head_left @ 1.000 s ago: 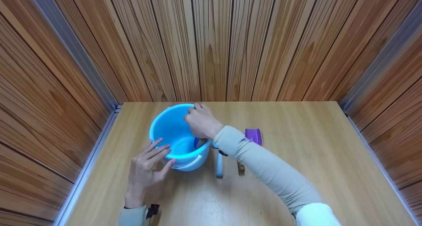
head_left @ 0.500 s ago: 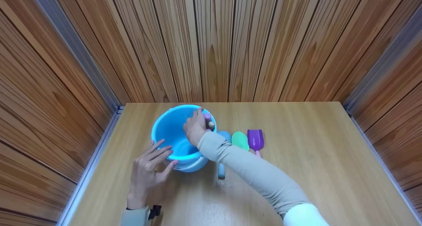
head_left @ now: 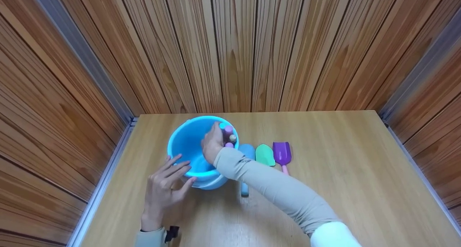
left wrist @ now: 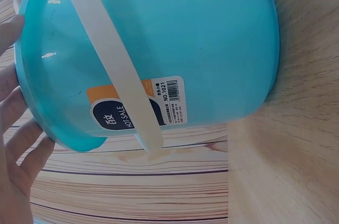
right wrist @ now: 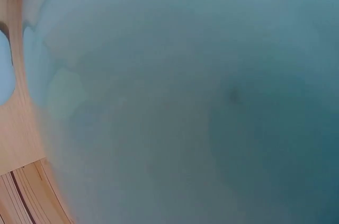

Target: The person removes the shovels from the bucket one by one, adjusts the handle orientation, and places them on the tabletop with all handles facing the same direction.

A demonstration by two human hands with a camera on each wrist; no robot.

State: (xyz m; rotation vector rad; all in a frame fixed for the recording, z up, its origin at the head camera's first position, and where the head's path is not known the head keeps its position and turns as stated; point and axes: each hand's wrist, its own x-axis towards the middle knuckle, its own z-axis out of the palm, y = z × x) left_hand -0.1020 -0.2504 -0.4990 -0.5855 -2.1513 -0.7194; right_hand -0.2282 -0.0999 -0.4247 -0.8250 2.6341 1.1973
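Observation:
A light-blue bucket [head_left: 201,174] stands upright on the table. My left hand [head_left: 165,184], fingers spread and fairly straight, touches its near-left rim; in the left wrist view those fingers [left wrist: 10,110] lie along the rim. Inside the bucket, my right hand [head_left: 211,144] reaches down close to the right inner wall. Its fingertips are hidden, so whether it grips anything is unclear. Several rod ends lean against that wall beside the hand, among them a purple one [head_left: 228,129] and a tan-tipped one [head_left: 233,138]. Blurred bucket wall [right wrist: 159,102] fills most of the right wrist view.
Right of the bucket lie a blue toy spade [head_left: 247,151], a green spade head [head_left: 265,155] and a purple toy shovel [head_left: 282,152] with a pink handle. A white bucket handle [left wrist: 114,57] hangs outside. Wood-panelled walls [head_left: 237,52] enclose the table.
My right hand has moved from the bucket's far rim down inside it. Rod ends now show beside it at the right wall, and the green spade head is uncovered. The left hand keeps its place.

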